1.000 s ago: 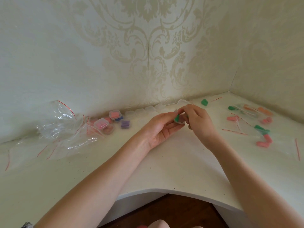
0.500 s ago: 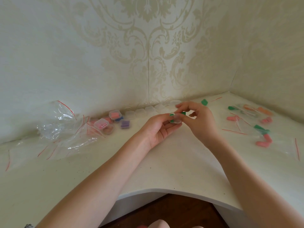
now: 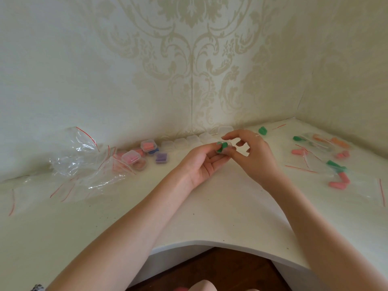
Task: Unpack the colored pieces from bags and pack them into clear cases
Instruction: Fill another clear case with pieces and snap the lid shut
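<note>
My left hand [image 3: 204, 162] lies palm up over the white corner desk and holds a small clear case [image 3: 223, 148] at its fingertips. Green pieces fill that case. My right hand [image 3: 255, 158] meets it from the right and pinches the case between thumb and forefinger. A row of empty clear cases [image 3: 188, 140] lines the wall behind the hands. Filled cases [image 3: 148, 145] with pink, blue and purple pieces sit left of the row. Loose green and pink pieces [image 3: 338, 173] lie in bags at the right.
Crumpled empty zip bags [image 3: 84, 164] with red strips cover the desk's left side. A single green piece [image 3: 262, 130] lies near the back wall. The desk's curved front edge [image 3: 210, 243] drops to a dark wooden floor. Walls close in behind and on the right.
The case has turned in my fingers so its green contents face up. My right hand's fingers have spread and shifted to the case's right side. The arms stay in place.
</note>
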`<state>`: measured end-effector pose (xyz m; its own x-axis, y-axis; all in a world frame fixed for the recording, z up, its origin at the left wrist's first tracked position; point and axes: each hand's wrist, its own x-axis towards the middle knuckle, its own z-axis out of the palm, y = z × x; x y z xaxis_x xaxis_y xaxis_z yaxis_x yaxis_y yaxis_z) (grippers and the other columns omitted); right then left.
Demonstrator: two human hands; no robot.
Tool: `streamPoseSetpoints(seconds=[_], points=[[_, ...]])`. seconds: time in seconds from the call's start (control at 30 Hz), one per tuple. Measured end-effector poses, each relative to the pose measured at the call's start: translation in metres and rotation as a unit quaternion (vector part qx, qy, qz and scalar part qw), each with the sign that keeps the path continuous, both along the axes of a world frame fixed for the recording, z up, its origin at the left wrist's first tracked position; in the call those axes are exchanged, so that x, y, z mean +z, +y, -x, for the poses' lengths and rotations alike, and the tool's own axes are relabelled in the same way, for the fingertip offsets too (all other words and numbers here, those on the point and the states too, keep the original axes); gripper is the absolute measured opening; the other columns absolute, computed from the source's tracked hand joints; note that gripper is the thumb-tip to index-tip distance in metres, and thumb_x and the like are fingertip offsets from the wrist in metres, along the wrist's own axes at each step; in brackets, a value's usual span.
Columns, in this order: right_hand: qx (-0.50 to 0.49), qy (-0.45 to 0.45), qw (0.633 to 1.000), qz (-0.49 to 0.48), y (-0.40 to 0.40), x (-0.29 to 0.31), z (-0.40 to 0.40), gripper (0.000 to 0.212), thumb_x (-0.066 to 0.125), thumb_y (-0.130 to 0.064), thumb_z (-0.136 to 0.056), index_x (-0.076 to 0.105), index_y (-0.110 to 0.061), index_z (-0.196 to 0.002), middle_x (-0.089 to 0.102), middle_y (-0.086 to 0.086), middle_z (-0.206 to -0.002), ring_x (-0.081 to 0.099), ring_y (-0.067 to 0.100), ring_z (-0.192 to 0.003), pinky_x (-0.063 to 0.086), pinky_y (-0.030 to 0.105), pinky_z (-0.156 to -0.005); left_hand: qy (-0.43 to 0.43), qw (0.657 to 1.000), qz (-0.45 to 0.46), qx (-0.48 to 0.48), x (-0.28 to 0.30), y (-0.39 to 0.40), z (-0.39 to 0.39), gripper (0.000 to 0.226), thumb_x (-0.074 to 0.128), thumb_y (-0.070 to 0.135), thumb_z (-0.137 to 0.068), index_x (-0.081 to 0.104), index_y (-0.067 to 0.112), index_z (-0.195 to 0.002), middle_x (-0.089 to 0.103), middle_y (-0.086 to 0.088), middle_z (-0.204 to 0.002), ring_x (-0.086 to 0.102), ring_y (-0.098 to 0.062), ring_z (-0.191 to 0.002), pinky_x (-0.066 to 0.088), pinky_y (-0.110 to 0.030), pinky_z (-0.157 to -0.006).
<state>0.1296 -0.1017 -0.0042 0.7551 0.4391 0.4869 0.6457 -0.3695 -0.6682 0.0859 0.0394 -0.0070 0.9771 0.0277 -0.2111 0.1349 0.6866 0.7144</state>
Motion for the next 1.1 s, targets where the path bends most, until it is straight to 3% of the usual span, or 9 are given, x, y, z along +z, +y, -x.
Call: streamPoseSetpoints(seconds=[0.23, 0.37, 0.5, 0.6, 0.73, 0.83, 0.93, 1.1], points=[[-0.001, 0.069, 0.993, -0.093, 0.0009, 0.0017, -0.0045, 0.04, 0.038, -0.015, -0.101, 0.04, -0.028, -0.139, 0.049, -0.015, -0.129, 0.047, -0.013, -0.103, 0.032, -0.005, -0.08, 0.015, 1.0, -0.01, -0.018, 0.0012, -0.0022, 0.0004, 0.017, 0.05, 0.0, -0.093, 0.057, -0.011, -0.104, 0.07, -0.024, -0.089, 0.071, -0.027, -0.081, 0.057, -0.033, -0.08], [0.02, 0.074, 0.992, -0.105, 0.0011, -0.0013, -0.0055, 0.035, 0.038, -0.013, -0.102, 0.048, -0.024, -0.133, 0.057, -0.009, -0.126, 0.047, -0.011, -0.112, 0.032, -0.003, -0.083, 0.011, 1.0, -0.015, -0.018, 0.0015, -0.0038, 0.0003, 0.021, 0.06, 0.009, -0.09, 0.057, -0.006, -0.105, 0.068, -0.024, -0.097, 0.069, -0.027, -0.088, 0.056, -0.033, -0.082], [0.023, 0.075, 0.991, -0.107, 0.0011, -0.001, -0.0052, 0.033, 0.038, -0.012, -0.101, 0.05, -0.027, -0.128, 0.058, -0.011, -0.123, 0.051, -0.008, -0.109, 0.037, 0.0, -0.084, -0.008, 0.998, -0.059, -0.007, -0.0029, -0.0052, -0.0009, 0.021, 0.061, -0.006, -0.084, 0.06, -0.005, -0.105, 0.069, -0.016, -0.094, 0.071, -0.017, -0.084, 0.057, -0.023, -0.077], [0.027, 0.082, 0.99, -0.107, 0.0017, -0.0019, -0.005, 0.031, 0.039, -0.013, -0.101, 0.052, -0.03, -0.123, 0.059, -0.011, -0.123, 0.056, 0.001, -0.107, 0.043, 0.006, -0.082, 0.003, 0.999, -0.047, 0.012, -0.0043, -0.0055, -0.0019, 0.032, 0.058, -0.012, -0.084, 0.055, -0.01, -0.115, 0.069, -0.02, -0.095, 0.071, -0.02, -0.081, 0.058, -0.026, -0.075], [0.021, 0.079, 0.992, -0.099, 0.0019, -0.0003, -0.0034, 0.03, 0.041, -0.014, -0.1, 0.053, -0.031, -0.122, 0.06, -0.013, -0.12, 0.057, 0.003, -0.105, 0.045, 0.01, -0.082, 0.006, 0.999, -0.034, 0.005, -0.002, -0.0056, -0.001, 0.02, 0.055, -0.013, -0.085, 0.059, -0.009, -0.104, 0.067, -0.022, -0.096, 0.07, -0.025, -0.086, 0.058, -0.028, -0.077], [0.014, 0.08, 0.991, -0.107, 0.0016, 0.0019, -0.0008, 0.029, 0.041, -0.013, -0.099, 0.055, -0.031, -0.118, 0.064, -0.017, -0.111, 0.059, -0.001, -0.1, 0.044, 0.008, -0.08, 0.007, 1.0, 0.006, -0.004, 0.0016, -0.0033, 0.001, 0.014, 0.056, -0.005, -0.087, 0.059, -0.006, -0.1, 0.063, -0.026, -0.109, 0.067, -0.031, -0.098, 0.057, -0.03, -0.081], [0.001, 0.09, 0.99, -0.112, 0.0012, 0.0039, 0.0007, 0.024, 0.043, -0.015, -0.099, 0.059, -0.03, -0.109, 0.069, -0.014, -0.095, 0.061, -0.007, -0.088, 0.041, 0.002, -0.071, 0.006, 0.998, 0.059, -0.001, 0.003, -0.0012, 0.0016, 0.034, 0.059, 0.009, -0.089, 0.05, -0.006, -0.118, 0.06, -0.029, -0.119, 0.066, -0.035, -0.099, 0.057, -0.034, -0.081], [0.006, 0.097, 0.989, -0.11, 0.0023, 0.0042, 0.0021, 0.025, 0.043, -0.014, -0.099, 0.062, -0.03, -0.102, 0.071, -0.01, -0.092, 0.061, -0.004, -0.086, 0.044, 0.009, -0.074, -0.003, 0.999, -0.047, 0.019, -0.0008, -0.0045, -0.0018, 0.021, 0.052, 0.001, -0.094, 0.06, -0.005, -0.111, 0.066, -0.019, -0.107, 0.067, -0.025, -0.095, 0.058, -0.03, -0.078]])
